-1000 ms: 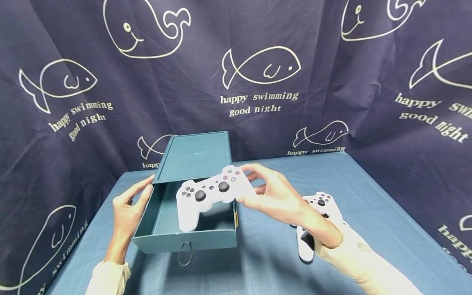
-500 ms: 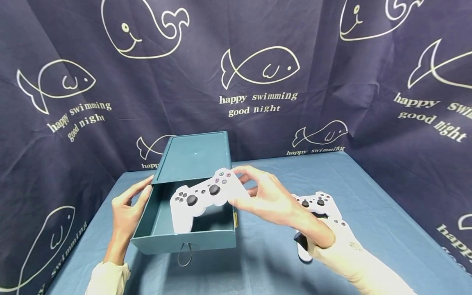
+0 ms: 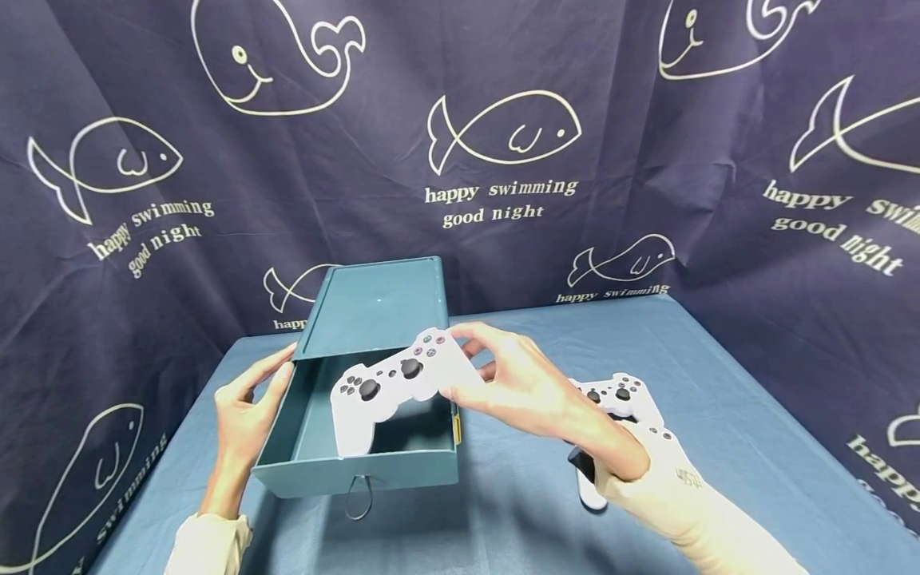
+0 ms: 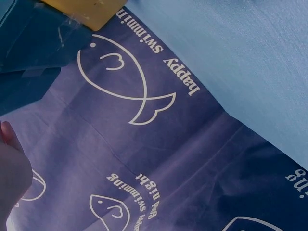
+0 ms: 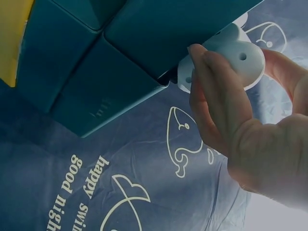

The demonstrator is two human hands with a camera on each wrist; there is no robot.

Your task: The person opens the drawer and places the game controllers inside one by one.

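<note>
From the head view, I see the person's right hand point(image 3: 513, 387) hold a white game controller point(image 3: 391, 389) tilted over the pulled-out drawer point(image 3: 410, 469) of a teal box point(image 3: 378, 307), its grip clamped on the controller's right end, which the fingers partly cover. Whether the lower handle touches the drawer's front wall, I can't tell. The left hand point(image 3: 240, 407) rests its forefinger and thumb on the box's left edge, that grip standing apart; the other fingers are hidden. On the blue table point(image 3: 747, 415), other white controllers point(image 3: 644, 405) lie half covered by the right forearm, too hidden to count.

From the left wrist, only a blurred sliver of hand shows at the left edge, below a cut-off corner of the box and a yellow piece point(image 4: 91, 12).

From the right wrist, fingers and thumb pinch the controller's rounded end; the box's corner hides much of the rest.
</note>
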